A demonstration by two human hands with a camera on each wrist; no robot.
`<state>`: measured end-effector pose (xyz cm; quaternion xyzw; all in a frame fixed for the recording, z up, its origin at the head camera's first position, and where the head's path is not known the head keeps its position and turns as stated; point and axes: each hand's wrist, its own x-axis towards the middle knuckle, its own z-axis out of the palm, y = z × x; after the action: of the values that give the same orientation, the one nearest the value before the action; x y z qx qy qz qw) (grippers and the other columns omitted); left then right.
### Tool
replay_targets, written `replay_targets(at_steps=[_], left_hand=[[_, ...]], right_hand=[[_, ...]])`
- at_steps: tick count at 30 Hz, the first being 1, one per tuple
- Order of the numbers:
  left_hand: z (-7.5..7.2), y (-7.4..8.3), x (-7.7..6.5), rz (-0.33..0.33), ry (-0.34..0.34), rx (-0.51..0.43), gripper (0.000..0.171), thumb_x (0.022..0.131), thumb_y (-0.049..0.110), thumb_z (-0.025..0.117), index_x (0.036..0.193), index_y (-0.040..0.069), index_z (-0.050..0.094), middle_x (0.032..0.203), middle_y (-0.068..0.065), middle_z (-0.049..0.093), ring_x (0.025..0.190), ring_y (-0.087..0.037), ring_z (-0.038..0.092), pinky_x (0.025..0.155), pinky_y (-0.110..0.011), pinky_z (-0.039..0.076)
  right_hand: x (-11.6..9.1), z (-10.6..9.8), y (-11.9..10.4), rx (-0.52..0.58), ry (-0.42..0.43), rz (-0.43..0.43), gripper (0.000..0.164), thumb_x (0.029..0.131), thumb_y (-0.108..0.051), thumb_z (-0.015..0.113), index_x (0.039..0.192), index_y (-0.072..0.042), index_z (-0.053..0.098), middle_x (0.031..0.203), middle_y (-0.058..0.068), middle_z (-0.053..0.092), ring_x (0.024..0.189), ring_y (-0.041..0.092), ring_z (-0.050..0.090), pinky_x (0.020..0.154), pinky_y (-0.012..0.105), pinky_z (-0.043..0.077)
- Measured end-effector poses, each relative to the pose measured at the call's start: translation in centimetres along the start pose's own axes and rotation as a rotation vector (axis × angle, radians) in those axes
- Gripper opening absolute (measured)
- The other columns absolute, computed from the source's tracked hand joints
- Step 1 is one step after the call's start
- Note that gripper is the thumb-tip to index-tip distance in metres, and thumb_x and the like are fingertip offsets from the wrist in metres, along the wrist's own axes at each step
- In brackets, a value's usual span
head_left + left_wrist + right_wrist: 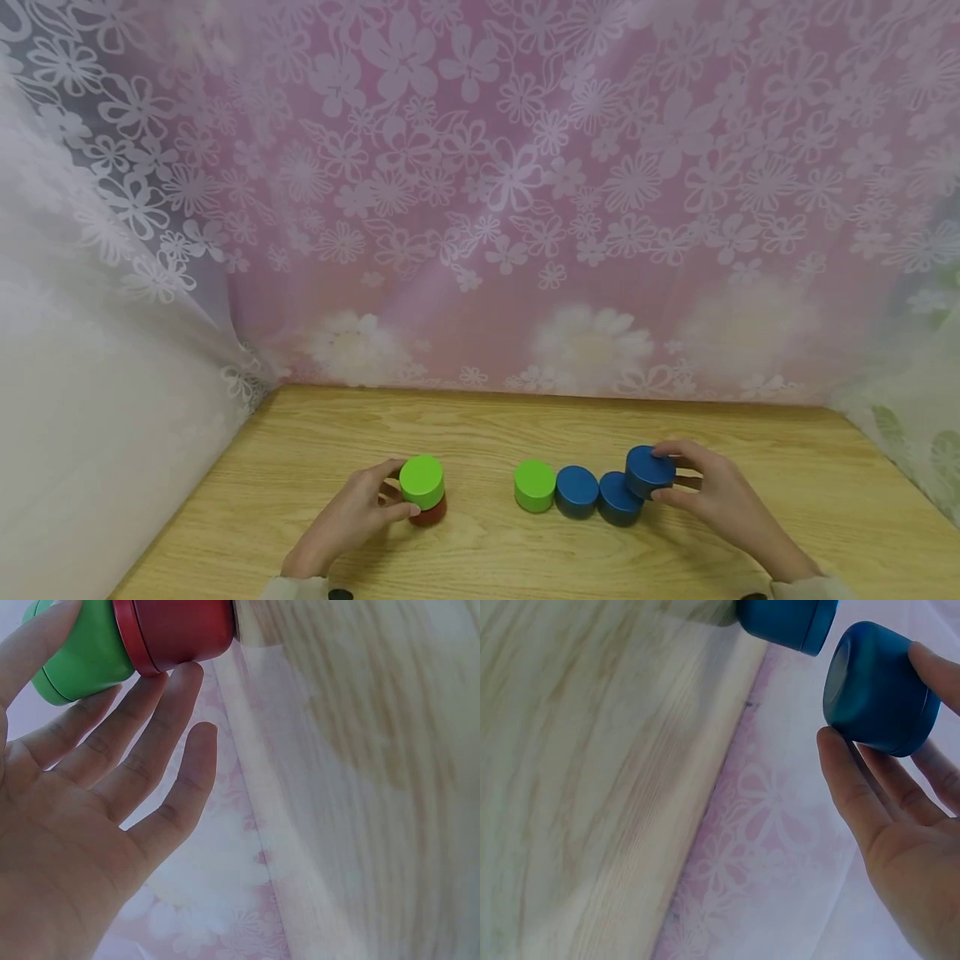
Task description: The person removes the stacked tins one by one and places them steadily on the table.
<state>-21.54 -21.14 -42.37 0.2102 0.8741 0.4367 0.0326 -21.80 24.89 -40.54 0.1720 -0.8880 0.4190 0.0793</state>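
Bench had a flowery curtain behind. Left hand pinched a green tin atop a red one, probably to steady both; right hand pinched a blue tin, another tin just below-left.

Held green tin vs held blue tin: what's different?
Colour: green tin is bright lime; held blue tin is deep blue.
Support: green tin sits on a red tin; held blue tin is lifted clear of the lower blue tin.
Hand: left hand holds green tin; right hand holds the blue.
Shared: both short, round, lid seam visible.
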Motion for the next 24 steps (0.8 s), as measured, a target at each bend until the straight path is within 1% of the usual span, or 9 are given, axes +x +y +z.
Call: replay_targets(at_steps=[4,11,19,24], left_hand=[[-0.1,0.1,-0.1,-0.003,0.008,0.003,0.053,0.091,0.017,0.079,0.136,-0.003,0.057,0.124,-0.013,0.064,0.099,-0.026,0.066,0.083,-0.041,0.056],[0.0,0.2,-0.1,-0.013,0.003,-0.004,0.055,0.091,0.017,0.079,0.137,-0.003,0.056,0.123,-0.013,0.064,0.100,-0.027,0.066,0.084,-0.042,0.056],[0.1,0.2,-0.1,-0.027,0.004,0.004,0.055,0.091,0.017,0.079,0.137,-0.003,0.057,0.125,-0.015,0.064,0.100,-0.027,0.066,0.084,-0.043,0.057],[0.0,0.3,-0.1,-0.032,0.007,0.008,0.055,0.091,0.018,0.079,0.137,-0.002,0.057,0.125,-0.015,0.064,0.100,-0.027,0.066,0.083,-0.042,0.057]], right_hand=[[-0.2,-0.2,0.4,0.004,-0.011,0.013,0.046,0.079,-0.001,0.085,0.120,0.002,0.063,0.125,0.029,0.060,0.109,0.047,0.062,0.079,0.043,0.060],[-0.6,-0.5,1.1,0.017,-0.006,0.014,0.047,0.077,0.002,0.086,0.118,0.004,0.063,0.123,0.030,0.060,0.107,0.047,0.063,0.076,0.041,0.060],[-1.1,-1.0,1.9,0.002,-0.007,0.008,0.046,0.077,0.002,0.085,0.117,0.004,0.062,0.122,0.031,0.060,0.104,0.047,0.064,0.073,0.039,0.060],[-1.1,-1.4,2.3,0.003,-0.052,0.041,0.047,0.078,0.000,0.085,0.118,0.005,0.061,0.121,0.031,0.061,0.102,0.046,0.065,0.073,0.040,0.060]])
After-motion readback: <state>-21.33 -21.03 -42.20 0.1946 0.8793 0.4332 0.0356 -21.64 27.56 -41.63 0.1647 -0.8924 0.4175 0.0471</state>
